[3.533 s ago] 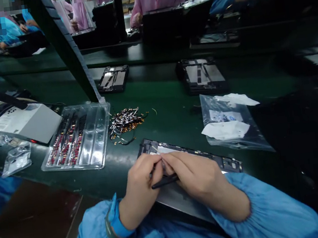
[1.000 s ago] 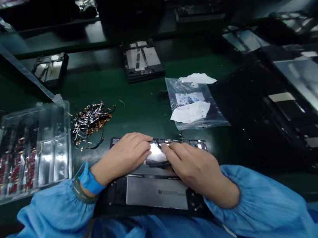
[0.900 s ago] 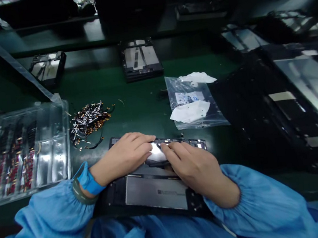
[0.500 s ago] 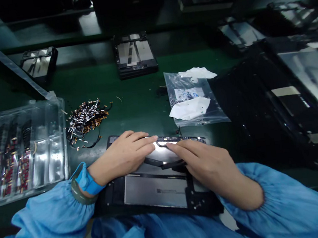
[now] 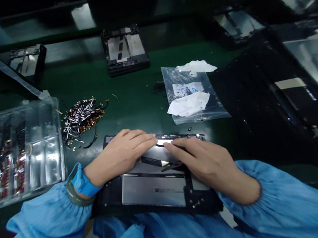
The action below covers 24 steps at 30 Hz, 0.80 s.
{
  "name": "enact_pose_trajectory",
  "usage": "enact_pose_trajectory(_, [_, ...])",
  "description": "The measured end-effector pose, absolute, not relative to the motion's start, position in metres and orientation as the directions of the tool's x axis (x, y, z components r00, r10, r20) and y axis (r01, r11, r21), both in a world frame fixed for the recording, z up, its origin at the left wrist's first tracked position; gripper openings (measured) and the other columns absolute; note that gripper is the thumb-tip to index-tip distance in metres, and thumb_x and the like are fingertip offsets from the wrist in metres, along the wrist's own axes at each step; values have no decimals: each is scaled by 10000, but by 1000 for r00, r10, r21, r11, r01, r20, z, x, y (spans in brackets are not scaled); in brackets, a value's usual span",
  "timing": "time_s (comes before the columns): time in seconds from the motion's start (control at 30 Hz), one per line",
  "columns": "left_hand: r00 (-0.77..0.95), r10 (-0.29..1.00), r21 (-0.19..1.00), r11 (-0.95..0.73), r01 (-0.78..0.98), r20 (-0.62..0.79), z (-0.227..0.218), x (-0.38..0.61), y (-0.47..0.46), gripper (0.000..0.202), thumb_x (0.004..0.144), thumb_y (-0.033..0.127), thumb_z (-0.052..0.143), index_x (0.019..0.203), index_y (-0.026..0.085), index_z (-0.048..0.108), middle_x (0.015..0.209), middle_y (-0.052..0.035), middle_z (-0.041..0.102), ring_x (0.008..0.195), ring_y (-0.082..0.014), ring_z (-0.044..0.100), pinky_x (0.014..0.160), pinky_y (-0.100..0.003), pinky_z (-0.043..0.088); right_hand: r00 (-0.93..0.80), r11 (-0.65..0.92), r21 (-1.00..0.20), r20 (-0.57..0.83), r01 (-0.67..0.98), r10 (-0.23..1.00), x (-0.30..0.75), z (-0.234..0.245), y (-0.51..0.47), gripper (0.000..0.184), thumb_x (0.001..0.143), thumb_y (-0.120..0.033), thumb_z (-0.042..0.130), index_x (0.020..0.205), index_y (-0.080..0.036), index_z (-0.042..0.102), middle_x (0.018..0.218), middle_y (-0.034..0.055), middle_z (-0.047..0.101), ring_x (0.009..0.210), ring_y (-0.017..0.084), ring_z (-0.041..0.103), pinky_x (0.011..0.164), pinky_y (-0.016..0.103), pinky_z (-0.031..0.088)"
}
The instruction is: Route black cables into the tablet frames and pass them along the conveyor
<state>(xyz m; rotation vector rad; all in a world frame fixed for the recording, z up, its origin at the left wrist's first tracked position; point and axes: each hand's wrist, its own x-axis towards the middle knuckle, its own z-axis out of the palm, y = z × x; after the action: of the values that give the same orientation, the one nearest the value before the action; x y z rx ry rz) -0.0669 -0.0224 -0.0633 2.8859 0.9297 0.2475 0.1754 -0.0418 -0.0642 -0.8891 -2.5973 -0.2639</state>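
An opened tablet (image 5: pixel 153 190) lies in front of me, its silver battery and dark inner parts showing. My left hand (image 5: pixel 127 148) rests flat across its upper left, fingers stretched out together, tips by the far edge. My right hand (image 5: pixel 202 156) is bent over the upper right, its index fingertip pressing near a short black cable (image 5: pixel 160 145) along that edge. Dark pointed tweezers (image 5: pixel 171 166) jut leftward from beneath the right palm, their grip hidden by the hand. A blue wrist strap (image 5: pixel 87 183) circles my left wrist.
A pile of small cables (image 5: pixel 81 119) lies left of the tablet, beside a clear compartment box (image 5: pixel 45 157). Beyond are a plastic bag with white paper (image 5: pixel 189 105) and stacked tablet housings (image 5: pixel 126 51). Dark panels (image 5: pixel 263 113) fill the right side.
Both hands stay on the tablet, with the right fingertips shifted slightly along the far edge. The dark tool under the right palm sits lower and flatter. The view has moved slightly.
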Motion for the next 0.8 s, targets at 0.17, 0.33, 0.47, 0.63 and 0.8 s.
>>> enact_pose_trajectory(0.17, [824, 549, 80, -836, 544, 140, -62, -66, -24, 367, 916, 74, 396, 1256, 127, 523, 1309, -69, 572, 1131, -218, 503, 857, -351, 403, -747, 800, 42, 391, 598, 538, 182, -65, -43, 312, 887, 11, 398, 1091, -78, 616, 931, 102, 676, 740, 184, 574, 638, 289, 408])
enact_pose_trajectory(0.33, [830, 539, 27, -840, 542, 143, -61, -64, -25, 359, 922, 75, 374, 1235, 126, 542, 1297, -76, 578, 1109, -227, 512, 847, -352, 407, -771, 815, 53, 364, 577, 523, 186, -65, -44, 310, 893, 3, 406, 1129, -57, 598, 977, 124, 671, 745, 196, 575, 614, 300, 429])
enact_pose_trajectory(0.47, [827, 545, 20, -836, 548, 139, -60, -63, -26, 347, 934, 98, 379, 1242, 129, 535, 1296, -73, 578, 1110, -232, 510, 849, -355, 409, -762, 807, 59, 376, 588, 528, 185, -65, -45, 298, 896, -4, 406, 1123, -41, 595, 972, 142, 667, 727, 204, 569, 595, 313, 450])
enact_pose_trajectory(0.63, [824, 550, 24, -834, 552, 135, -61, -63, -26, 350, 933, 93, 375, 1240, 126, 537, 1289, -89, 581, 1111, -236, 514, 838, -361, 419, -754, 792, 71, 368, 607, 544, 183, -65, -45, 301, 904, -14, 390, 1102, -60, 612, 964, 134, 670, 733, 190, 574, 616, 307, 475])
enact_pose_trajectory(0.8, [823, 549, 34, -834, 550, 145, -61, -63, -27, 356, 933, 92, 373, 1246, 125, 538, 1286, -104, 581, 1118, -243, 514, 844, -379, 428, -754, 793, 65, 366, 605, 545, 183, -65, -45, 303, 911, -27, 383, 1099, -70, 617, 962, 138, 672, 742, 192, 581, 613, 313, 481])
